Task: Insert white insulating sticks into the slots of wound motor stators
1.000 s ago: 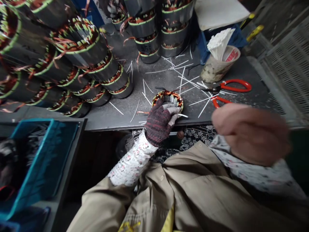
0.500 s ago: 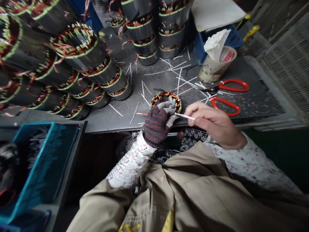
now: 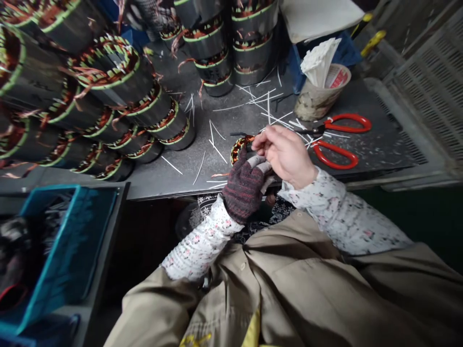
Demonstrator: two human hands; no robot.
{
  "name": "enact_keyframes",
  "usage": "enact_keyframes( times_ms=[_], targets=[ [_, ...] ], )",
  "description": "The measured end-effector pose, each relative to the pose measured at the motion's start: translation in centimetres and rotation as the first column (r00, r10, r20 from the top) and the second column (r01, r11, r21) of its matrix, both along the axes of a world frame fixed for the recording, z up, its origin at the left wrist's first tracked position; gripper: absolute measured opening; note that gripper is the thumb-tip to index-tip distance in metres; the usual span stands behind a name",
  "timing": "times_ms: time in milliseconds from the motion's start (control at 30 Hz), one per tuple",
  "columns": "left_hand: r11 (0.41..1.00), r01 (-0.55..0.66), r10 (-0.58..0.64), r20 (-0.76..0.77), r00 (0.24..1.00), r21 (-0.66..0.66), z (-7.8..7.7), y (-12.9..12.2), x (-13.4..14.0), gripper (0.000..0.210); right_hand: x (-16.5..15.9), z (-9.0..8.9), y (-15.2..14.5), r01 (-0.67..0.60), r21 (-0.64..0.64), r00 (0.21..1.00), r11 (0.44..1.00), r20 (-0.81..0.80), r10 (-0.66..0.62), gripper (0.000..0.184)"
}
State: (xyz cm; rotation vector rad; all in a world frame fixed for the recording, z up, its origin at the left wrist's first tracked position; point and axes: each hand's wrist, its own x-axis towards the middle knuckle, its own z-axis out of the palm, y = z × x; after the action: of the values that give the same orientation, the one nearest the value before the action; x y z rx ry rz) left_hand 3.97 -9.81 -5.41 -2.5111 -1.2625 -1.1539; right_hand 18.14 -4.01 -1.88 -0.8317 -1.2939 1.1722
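A small motor stator (image 3: 237, 150), a ring with copper windings and a green rim, lies near the bench's front edge, mostly covered by my hands. My left hand (image 3: 246, 185), in a dark knitted glove with grey fingertips, is closed over its near side. Bare and bent at the fingers, my right hand (image 3: 285, 152) is at the stator's upper right, thumb and fingers pinched together. Whatever is between those fingers is hidden. To the right lie scissors (image 3: 340, 124) with red handles, among loose white strips (image 3: 269, 107).
Stacked stators (image 3: 112, 62) crowd the left and back of the bench (image 3: 224, 125). A cup (image 3: 318, 94) with a bundle of white strips stands back right by a blue bin (image 3: 292, 72). A teal crate (image 3: 77, 231) sits lower left. Another person's gloved hand (image 3: 142, 17) shows behind the stacks.
My right hand has moved left and up, from beside the stator onto it. The white strip it pinched earlier is no longer plainly visible. My left hand has shifted slightly right.
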Motion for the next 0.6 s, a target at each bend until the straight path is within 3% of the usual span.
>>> enact_keyframes(
  times_ms=[67, 100, 167, 200, 300, 400, 500, 600],
  targets=[
    [0.999, -0.032, 0.033, -0.015, 0.999, 0.025, 0.3, -0.3, -0.8, 0.035, -0.2, -1.2, -0.5, 0.169, 0.161, 0.972, 0.973, 0.14, -0.191, 0.027],
    [0.999, -0.039, 0.039, -0.014, 0.999, 0.022, 0.6, -0.4, -1.4, 0.04, 0.0, -1.8, -1.3, 0.244, 0.273, 0.937, 0.931, 0.182, -0.299, 0.024],
    [1.0, -0.004, 0.004, 0.002, 1.0, -0.028, 1.1, -0.5, -2.8, 0.042, 0.6, -3.1, -3.2, 0.274, 0.447, 0.879, 0.851, 0.241, -0.41, 0.016],
    [0.998, 0.038, -0.037, 0.011, 0.999, -0.058, 1.3, -0.4, -3.5, 0.041, 0.9, -3.7, -4.0, 0.239, 0.491, 0.866, 0.838, 0.282, -0.413, 0.013],
    [0.974, 0.165, -0.169, -0.017, 0.985, -0.158, 2.4, 0.7, -5.4, 0.032, 1.4, -5.1, -5.0, 0.117, 0.52, 0.827, 0.846, 0.422, -0.373, 0.014],
    [0.945, 0.268, -0.298, -0.159, 0.941, -0.186, 4.0, 2.6, -6.7, 0.028, 1.4, -5.6, -4.3, 0.094, 0.541, 0.779, 0.836, 0.482, -0.4, 0.018],
    [0.943, 0.278, -0.327, -0.363, 0.872, -0.183, 5.3, 4.4, -7.3, 0.032, 1.1, -5.5, -3.9, 0.057, 0.549, 0.722, 0.834, 0.554, -0.414, 0.019],
    [0.933, 0.268, -0.354, -0.484, 0.8, -0.239, 5.6, 5.4, -7.2, 0.033, 0.7, -5.0, -4.5, 0.036, 0.549, 0.641, 0.835, 0.628, -0.441, 0.02]
  ],
)
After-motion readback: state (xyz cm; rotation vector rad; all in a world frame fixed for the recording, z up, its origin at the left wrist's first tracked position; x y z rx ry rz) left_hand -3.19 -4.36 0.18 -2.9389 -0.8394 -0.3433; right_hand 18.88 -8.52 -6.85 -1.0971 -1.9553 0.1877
